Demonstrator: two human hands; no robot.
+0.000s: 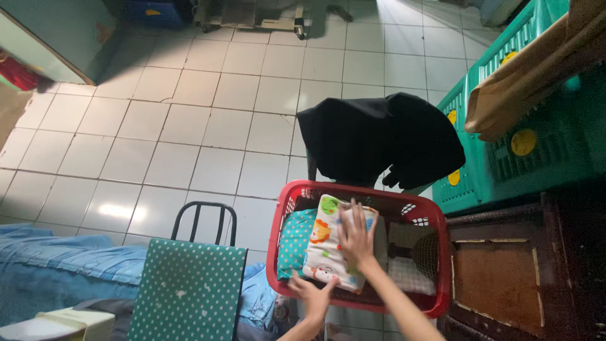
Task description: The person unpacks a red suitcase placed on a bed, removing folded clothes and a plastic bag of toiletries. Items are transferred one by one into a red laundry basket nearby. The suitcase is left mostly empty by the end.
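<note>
- Hands over a red basket (442,265) on a tiled floor (208,120) — both reach in from the frame's lower edge.
- Right hand (356,237) lies flat, fingers spread wide, palm pressed on a folded cloth (325,243) printed with cartoon animals.
- Left hand (314,295) is open, fingers extended, touching the cloth's near edge at the basket's front rim; nothing is pinched.
- The cloth sits on top in the basket's left half, over a teal dotted fabric (293,243).
- Black garment (379,136) drapes over a chair just beyond the basket.
- Green crates (543,158) stand to the right — a dotted teal board (189,293) leans to the left.
</note>
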